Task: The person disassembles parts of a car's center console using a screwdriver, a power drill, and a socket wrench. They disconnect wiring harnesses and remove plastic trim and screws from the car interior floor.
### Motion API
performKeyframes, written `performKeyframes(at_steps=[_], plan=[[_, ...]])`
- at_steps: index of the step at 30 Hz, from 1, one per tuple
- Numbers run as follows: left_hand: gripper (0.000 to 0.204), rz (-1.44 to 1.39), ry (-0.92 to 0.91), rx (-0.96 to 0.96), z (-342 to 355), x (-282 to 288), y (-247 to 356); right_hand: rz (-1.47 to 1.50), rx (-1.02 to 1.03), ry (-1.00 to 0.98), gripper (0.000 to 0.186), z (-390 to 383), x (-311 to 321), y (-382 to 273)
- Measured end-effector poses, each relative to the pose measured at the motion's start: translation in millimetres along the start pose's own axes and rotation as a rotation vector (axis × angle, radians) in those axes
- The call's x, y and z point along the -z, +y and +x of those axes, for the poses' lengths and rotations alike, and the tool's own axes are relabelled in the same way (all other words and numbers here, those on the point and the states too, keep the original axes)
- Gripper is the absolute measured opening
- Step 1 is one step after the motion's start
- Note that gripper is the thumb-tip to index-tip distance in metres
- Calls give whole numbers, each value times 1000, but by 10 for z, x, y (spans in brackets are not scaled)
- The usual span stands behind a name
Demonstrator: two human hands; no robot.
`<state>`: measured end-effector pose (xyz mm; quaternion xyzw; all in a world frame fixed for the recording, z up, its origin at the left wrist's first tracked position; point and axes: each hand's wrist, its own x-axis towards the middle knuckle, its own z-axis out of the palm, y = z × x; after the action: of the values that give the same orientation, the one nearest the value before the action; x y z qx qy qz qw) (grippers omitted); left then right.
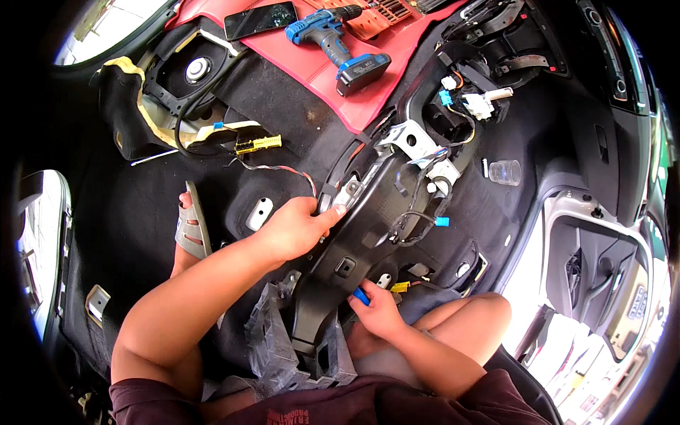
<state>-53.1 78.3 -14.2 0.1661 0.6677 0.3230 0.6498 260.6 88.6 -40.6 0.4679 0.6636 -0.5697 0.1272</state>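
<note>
Sitting low inside a stripped car, the person has a black plastic console frame (368,234) running up from between the knees. The right hand (379,312) is nearest, its fingers closed narrowly around a small blue tool (362,295) at the frame's lower right edge. Higher up, the left hand (297,228) lies on the frame's left edge, fingers loosely curled, the forefinger stretched onto a pale metal bracket. Beyond, a yellow plug (258,144) lies on the dark carpet (127,212). Farthest off, a blue cordless drill (338,44) and a phone (260,19) rest on a red mat (322,85).
</note>
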Motion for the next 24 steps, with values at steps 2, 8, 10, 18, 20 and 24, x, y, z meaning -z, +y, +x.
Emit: performKeyframes(at_steps=[2,8,10,18,20,24], plan=[[39,-91,21,-138,75,14,-152,7,-9,3,34,-17,10,-60],[31,301,346,-328,209,343,-245,108,-26,19,30,-146,124,-109],[39,472,473,-413,218,403,-218,-17,-109,10,30,-227,280,-227],[41,684,519,-588,47,335,-48,-595,-94,-81,26,-604,1532,-748],[52,756,624,-595,-24,326,-43,-568,-29,13,24,-616,1900,-719],[67,782,272,-193,-368,272,385,-274,-39,259,18,-436,2298,-449]])
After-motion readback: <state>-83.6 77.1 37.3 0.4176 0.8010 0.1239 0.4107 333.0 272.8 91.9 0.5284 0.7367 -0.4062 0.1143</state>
